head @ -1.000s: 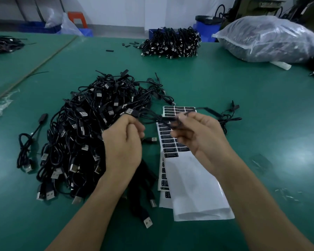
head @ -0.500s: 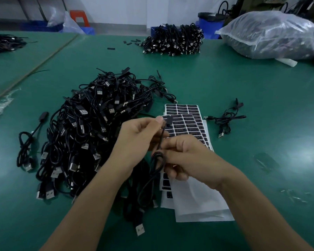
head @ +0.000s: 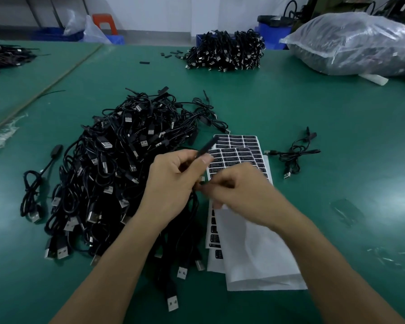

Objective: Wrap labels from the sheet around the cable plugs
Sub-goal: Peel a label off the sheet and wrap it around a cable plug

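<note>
Left hand (head: 173, 181) gripping cable plug (head: 206, 148), tip rising over label sheet (head: 243, 146), mid-tabletop (head: 313, 101). Right hand (head: 243, 192) just beside it, fingers (head: 222, 182) curled, blurred; cannot tell what they're pinching. I'm judging label pickup pending: next needing one label peeled, squared on plug. Cable pile (head: 117, 164) crowding sheet's left; loose cable (head: 295, 155) lying right; bundled cables (head: 225, 52), plastic bag (head: 355, 43) sitting at far edge.
</note>
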Tool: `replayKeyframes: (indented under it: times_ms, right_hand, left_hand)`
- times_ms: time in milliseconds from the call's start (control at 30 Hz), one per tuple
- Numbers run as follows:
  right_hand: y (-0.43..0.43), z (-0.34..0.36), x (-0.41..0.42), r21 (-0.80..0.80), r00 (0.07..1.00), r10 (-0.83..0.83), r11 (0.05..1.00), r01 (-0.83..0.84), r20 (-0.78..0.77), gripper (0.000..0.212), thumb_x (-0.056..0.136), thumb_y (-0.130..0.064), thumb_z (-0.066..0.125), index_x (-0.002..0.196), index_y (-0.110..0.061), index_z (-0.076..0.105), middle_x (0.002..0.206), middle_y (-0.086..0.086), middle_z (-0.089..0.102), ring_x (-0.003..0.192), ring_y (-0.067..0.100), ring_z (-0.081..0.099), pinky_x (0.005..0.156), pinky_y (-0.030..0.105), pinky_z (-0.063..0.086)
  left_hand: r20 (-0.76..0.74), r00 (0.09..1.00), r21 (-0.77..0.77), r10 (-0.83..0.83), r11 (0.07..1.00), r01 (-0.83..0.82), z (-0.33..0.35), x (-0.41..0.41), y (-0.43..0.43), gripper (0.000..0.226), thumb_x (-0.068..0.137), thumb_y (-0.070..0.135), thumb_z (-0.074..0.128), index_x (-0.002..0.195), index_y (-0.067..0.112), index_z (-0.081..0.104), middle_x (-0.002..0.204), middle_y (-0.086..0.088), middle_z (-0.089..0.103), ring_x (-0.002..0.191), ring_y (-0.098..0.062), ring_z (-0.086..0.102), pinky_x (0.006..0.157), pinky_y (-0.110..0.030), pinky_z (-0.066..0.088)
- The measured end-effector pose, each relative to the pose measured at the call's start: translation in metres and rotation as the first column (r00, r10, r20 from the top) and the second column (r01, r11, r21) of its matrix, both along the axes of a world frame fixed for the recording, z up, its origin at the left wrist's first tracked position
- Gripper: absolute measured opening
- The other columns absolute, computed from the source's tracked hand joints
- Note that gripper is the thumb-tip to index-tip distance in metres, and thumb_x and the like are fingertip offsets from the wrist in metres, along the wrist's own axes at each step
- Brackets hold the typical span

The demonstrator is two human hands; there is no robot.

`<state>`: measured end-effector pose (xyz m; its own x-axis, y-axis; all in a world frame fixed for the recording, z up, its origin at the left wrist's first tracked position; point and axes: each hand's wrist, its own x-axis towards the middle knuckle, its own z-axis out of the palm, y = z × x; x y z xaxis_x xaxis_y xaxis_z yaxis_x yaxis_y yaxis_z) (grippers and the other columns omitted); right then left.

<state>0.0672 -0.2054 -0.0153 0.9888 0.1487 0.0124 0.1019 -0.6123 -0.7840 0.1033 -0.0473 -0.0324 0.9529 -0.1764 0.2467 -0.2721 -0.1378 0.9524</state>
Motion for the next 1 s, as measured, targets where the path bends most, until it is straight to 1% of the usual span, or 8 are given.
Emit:
replayKeyframes:
  times_ms: [167, 400, 500, 633, 733, 800, 900, 1000]
  right_hand:
    - [-0.052, -0.010, -0.002, -0.052, 0.841, -0.521, 0.845, 0.532, 0.143, 0.007, 0.091, -0.025, 0.067, 0.088, -0.024, 0.073, 0.078, -0.010, 0.069, 0.068, 0.001, 0.060, 0.057, 0.005, 0.042]
    - [-0.053, -0.015, -0.010, -0.246, 0.855, -0.512, 0.842, 0.480, -0.085, 0.088, 0.065, -0.056, 0.085, 0.138, -0.022, 0.048, 0.117, 0.005, 0.056, 0.098, 0.018, 0.053, 0.072, 0.032, 0.042]
    - [-0.053, -0.014, -0.011, -0.214, 0.827, -0.542, 0.834, 0.508, -0.150, 0.084, 0.065, -0.051, 0.088, 0.134, -0.020, 0.052, 0.119, 0.006, 0.057, 0.096, 0.020, 0.052, 0.073, 0.032, 0.040]
    - [-0.054, -0.012, -0.014, -0.179, 0.830, -0.543, 0.836, 0.519, -0.127, 0.043, 0.068, -0.045, 0.089, 0.090, -0.032, 0.054, 0.093, -0.006, 0.054, 0.080, 0.012, 0.054, 0.058, 0.027, 0.037]
    - [-0.054, -0.013, -0.013, -0.146, 0.832, -0.547, 0.834, 0.533, -0.089, 0.041, 0.077, -0.043, 0.083, 0.103, -0.026, 0.056, 0.094, 0.001, 0.059, 0.088, 0.020, 0.058, 0.061, 0.029, 0.040]
    - [-0.055, -0.013, -0.012, -0.064, 0.833, -0.551, 0.834, 0.548, -0.044, 0.029, 0.083, -0.040, 0.078, 0.089, -0.017, 0.061, 0.074, 0.002, 0.062, 0.066, 0.019, 0.058, 0.052, 0.025, 0.037]
    - [-0.054, -0.014, -0.011, 0.085, 0.864, -0.502, 0.860, 0.503, -0.034, 0.050, 0.087, -0.039, 0.074, 0.067, 0.001, 0.051, 0.047, -0.004, 0.034, 0.044, 0.014, 0.027, 0.049, 0.025, 0.024]
    - [-0.045, -0.016, -0.010, 0.166, 0.882, -0.471, 0.867, 0.469, -0.034, 0.054, 0.088, -0.043, 0.072, 0.062, -0.001, 0.050, 0.049, -0.004, 0.032, 0.047, 0.011, 0.026, 0.051, 0.025, 0.025]
  left_hand:
    - [-0.002, 1.000, 0.101, -0.012, 0.995, 0.012, -0.004, -0.003, -0.003, 0.028, 0.107, 0.030, 0.045, 0.099, 0.031, 0.072, 0.045, 0.008, 0.042, 0.041, -0.010, 0.045, 0.054, -0.029, 0.046]
    - [0.052, 0.998, 0.158, 0.032, 0.987, -0.040, 0.003, 0.002, -0.008, 0.038, 0.105, 0.035, 0.048, 0.078, 0.016, 0.068, 0.039, 0.012, 0.027, 0.036, -0.006, 0.022, 0.040, -0.014, 0.022]
    - [0.054, 0.999, 0.162, 0.000, 0.987, -0.009, 0.005, 0.006, -0.010, 0.035, 0.105, 0.027, 0.051, 0.080, 0.014, 0.072, 0.041, 0.013, 0.026, 0.037, -0.006, 0.024, 0.041, -0.007, 0.027]
    - [-0.075, 0.996, 0.070, -0.058, 0.996, 0.063, 0.001, 0.013, -0.015, 0.035, 0.108, 0.024, 0.043, 0.089, 0.023, 0.072, 0.050, 0.012, 0.033, 0.044, -0.004, 0.030, 0.044, -0.010, 0.035]
    - [-0.096, 0.993, 0.062, -0.074, 0.995, 0.081, -0.006, 0.014, -0.015, 0.036, 0.109, 0.025, 0.040, 0.089, 0.017, 0.069, 0.052, 0.010, 0.042, 0.045, -0.007, 0.039, 0.045, -0.022, 0.041]
    - [-0.091, 0.993, 0.054, -0.073, 0.995, 0.078, -0.008, 0.011, -0.015, 0.038, 0.109, 0.024, 0.038, 0.081, 0.013, 0.061, 0.053, 0.009, 0.049, 0.046, -0.008, 0.043, 0.047, -0.023, 0.044]
    - [-0.096, 0.994, -0.059, -0.046, 0.997, 0.041, -0.002, 0.008, -0.013, 0.039, 0.109, 0.021, 0.036, 0.072, 0.013, 0.046, 0.053, 0.007, 0.049, 0.046, -0.009, 0.041, 0.044, -0.021, 0.041]
    - [-0.047, 0.995, -0.039, -0.089, 0.995, 0.087, 0.003, 0.003, -0.015, 0.032, 0.103, 0.030, 0.051, 0.075, 0.016, 0.044, 0.059, 0.004, 0.053, 0.051, -0.011, 0.047, 0.047, -0.022, 0.044]
